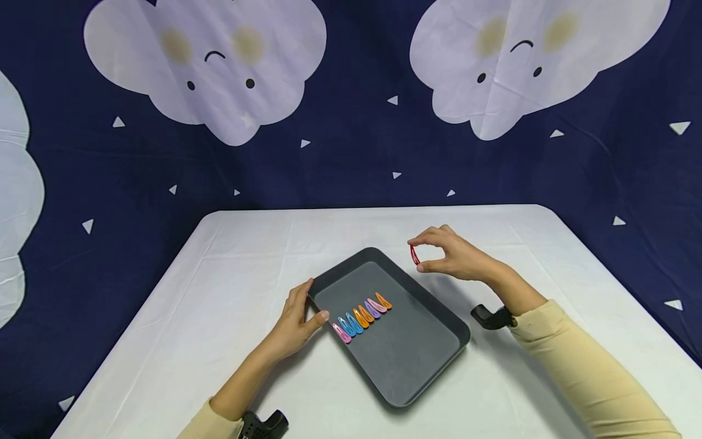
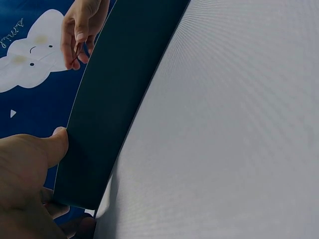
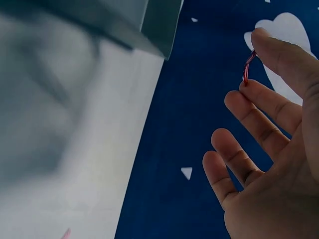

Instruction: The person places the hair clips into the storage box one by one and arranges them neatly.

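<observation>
A red snap hair clip (image 1: 414, 255) is pinched end to end between the thumb and index finger of my right hand (image 1: 460, 256), above the table past the tray's right side. In the right wrist view the clip (image 3: 247, 68) stands between the two fingertips, the other fingers spread apart. My left hand (image 1: 293, 323) grips the left corner of the dark grey tray (image 1: 406, 372), thumb at the rim and fingers round the outside. In the tray lies a slanting row of several hair clips, from a pink clip (image 1: 342, 333) through blue, orange and purple to an orange clip (image 1: 383, 300).
The tray sits at an angle on a white-covered table (image 1: 247, 262). Behind the table hangs a dark blue cloth (image 1: 351, 164) with clouds and small triangles. A black wrist device (image 1: 490, 317) is worn on the right arm, another (image 1: 265, 425) on the left.
</observation>
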`<state>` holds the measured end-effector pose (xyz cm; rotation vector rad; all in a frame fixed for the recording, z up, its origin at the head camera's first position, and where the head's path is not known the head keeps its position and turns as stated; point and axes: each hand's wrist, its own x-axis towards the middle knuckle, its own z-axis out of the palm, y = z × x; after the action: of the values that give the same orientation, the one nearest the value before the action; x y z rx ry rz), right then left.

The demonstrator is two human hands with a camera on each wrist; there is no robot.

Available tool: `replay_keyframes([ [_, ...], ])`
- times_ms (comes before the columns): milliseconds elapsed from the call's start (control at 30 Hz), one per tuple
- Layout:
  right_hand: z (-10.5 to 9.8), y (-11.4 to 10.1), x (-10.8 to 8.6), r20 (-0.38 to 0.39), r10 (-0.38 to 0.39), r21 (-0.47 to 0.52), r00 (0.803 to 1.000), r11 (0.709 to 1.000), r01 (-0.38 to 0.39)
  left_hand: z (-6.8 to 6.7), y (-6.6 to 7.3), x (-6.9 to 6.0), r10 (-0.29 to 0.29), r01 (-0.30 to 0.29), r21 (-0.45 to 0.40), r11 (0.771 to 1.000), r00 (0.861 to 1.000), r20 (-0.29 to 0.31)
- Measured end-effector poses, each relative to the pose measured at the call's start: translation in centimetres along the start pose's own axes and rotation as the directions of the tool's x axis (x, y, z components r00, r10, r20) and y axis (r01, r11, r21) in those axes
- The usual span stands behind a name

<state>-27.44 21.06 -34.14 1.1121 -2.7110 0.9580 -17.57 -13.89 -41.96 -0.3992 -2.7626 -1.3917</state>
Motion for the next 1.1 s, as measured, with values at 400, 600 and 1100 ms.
replay_keyframes([
  [400,2.2,-1.5,1.0,0.107,0.017,0.016,0.994,1.0,-0.019,0.0,-0.1,-0.1,0.013,-0.013,-0.007,1.0,1.0,-0.003],
  [600,3.1,-1.4,1.1,0.152,0.033,0.032,0.988,0.999,-0.039,0.0,-0.1,0.0,0.008,-0.008,-0.005,1.0,1.0,0.0],
  [1100,4.8,-1.3,1.5,0.272,0.073,-0.066,0.96,0.996,-0.057,0.0,-0.1,0.0,0.001,0.0,-0.005,1.0,1.0,0.003],
])
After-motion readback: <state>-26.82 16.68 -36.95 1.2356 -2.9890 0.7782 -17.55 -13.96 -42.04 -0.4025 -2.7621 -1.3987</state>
